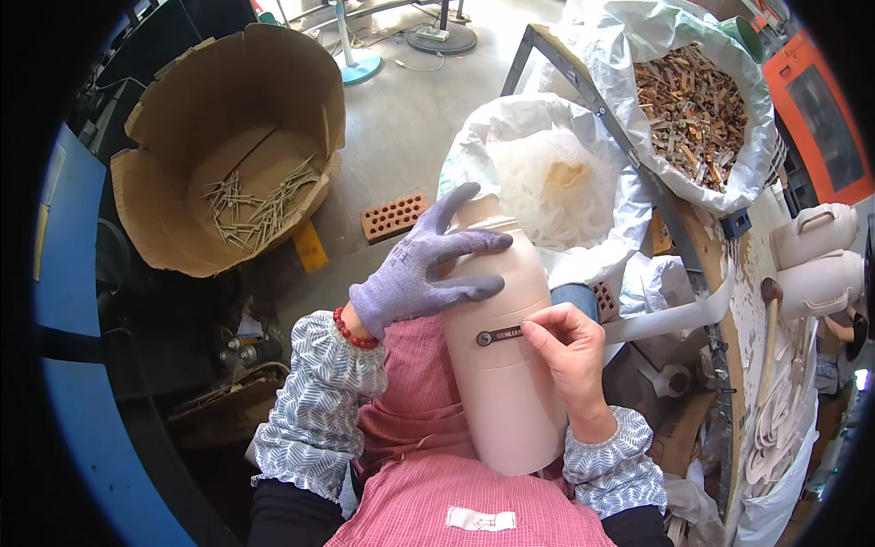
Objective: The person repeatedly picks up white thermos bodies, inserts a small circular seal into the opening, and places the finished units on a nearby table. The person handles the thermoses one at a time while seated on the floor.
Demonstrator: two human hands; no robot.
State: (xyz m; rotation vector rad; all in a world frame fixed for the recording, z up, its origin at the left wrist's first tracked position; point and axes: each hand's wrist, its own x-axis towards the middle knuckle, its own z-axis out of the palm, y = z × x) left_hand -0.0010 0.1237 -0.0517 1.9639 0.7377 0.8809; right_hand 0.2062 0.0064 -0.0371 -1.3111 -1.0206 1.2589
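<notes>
A beige thermos jug (510, 410) lies tilted across my lap, its narrower neck end pointing away from me. My left hand (415, 273), in a grey-purple knit glove, is wrapped over its shoulder with the fingers spread around the curve. A dark, narrow label strip (499, 336) with a round end lies crosswise on the jug's side. The thumb and forefinger of my bare right hand (576, 354) are pinched at the strip's right end, which they cover. Whether the strip is fully stuck down, I cannot tell.
Left of me stands a cut-down cardboard drum (146, 223) with thin beige sticks inside. Ahead is a white sack (629, 205) of translucent scraps; a second sack (761, 118) holds brown pieces. More beige jugs (823, 284) and a wooden-handled mallet (770, 333) sit on the right-hand bench.
</notes>
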